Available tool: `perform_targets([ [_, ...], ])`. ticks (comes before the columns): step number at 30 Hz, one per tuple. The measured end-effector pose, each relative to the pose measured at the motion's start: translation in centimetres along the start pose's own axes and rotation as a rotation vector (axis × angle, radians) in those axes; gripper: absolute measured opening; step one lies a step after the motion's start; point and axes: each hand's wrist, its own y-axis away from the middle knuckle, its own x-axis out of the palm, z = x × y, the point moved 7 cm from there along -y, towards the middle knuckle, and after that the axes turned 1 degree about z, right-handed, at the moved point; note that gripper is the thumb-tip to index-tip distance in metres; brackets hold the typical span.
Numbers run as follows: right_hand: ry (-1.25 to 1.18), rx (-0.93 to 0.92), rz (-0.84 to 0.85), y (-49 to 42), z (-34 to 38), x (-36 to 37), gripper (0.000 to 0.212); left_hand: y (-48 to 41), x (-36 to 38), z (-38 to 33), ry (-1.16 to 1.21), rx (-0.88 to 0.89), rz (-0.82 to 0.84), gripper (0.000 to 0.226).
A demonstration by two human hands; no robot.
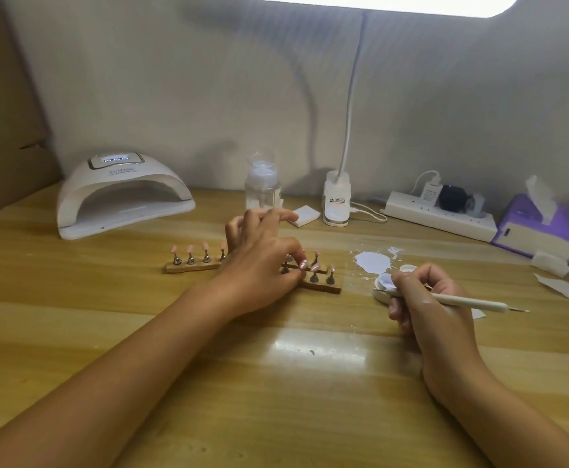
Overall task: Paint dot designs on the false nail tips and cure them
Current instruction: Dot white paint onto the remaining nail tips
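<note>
1. False nail tips (188,248), pale pink, stand on small metal stands (191,260) set in two wooden strips near the middle of the table (276,383). The left strip (192,266) lies slightly farther from you than the right strip (322,287).
2. Your left hand (263,265) covers the place where the strips meet. Its thumb and forefinger pinch one of the metal stands on the right strip, and the other fingers are raised and spread.
3. Your right hand (425,298) rests on the table just right of the strips. Its fingers are curled around a white dotting pen (468,303).
4. The pen's front end lies over a small white pot (382,295), and its thin metal rear tip points right.
5. A smear of white paint (374,261) lies on the table just behind the pot.
6. A white nail lamp (121,194) sits at the back left with its opening facing you.
7. Along the wall to its right stand a clear pump bottle (263,184), a white pad (306,216), a clip-on desk lamp (337,201), a power strip (441,216) and a purple tissue box (539,224).
</note>
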Motion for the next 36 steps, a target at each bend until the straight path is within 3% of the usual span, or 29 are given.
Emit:
perform_targets([
  [11,-0.002,0.011,-0.001,0.0,-0.1,0.0,0.03,0.2,-1.0,-1.3,-0.151,0.063,-0.078,0.024],
  [29,-0.043,-0.011,-0.053,0.0,0.0,-0.3,0.022,1.1,-0.4,-3.7,-0.189,0.096,-0.13,0.004],
  [33,0.01,-0.138,-0.123,-1.0,1.2,-1.7,0.018,1.3,-1.1,-5.4,-0.105,0.18,-0.205,0.007],
  [36,0.111,-0.223,-0.148,-2.0,2.1,-2.9,0.019,1.6,-0.1,-6.9,0.129,0.18,-0.107,0.008],
])
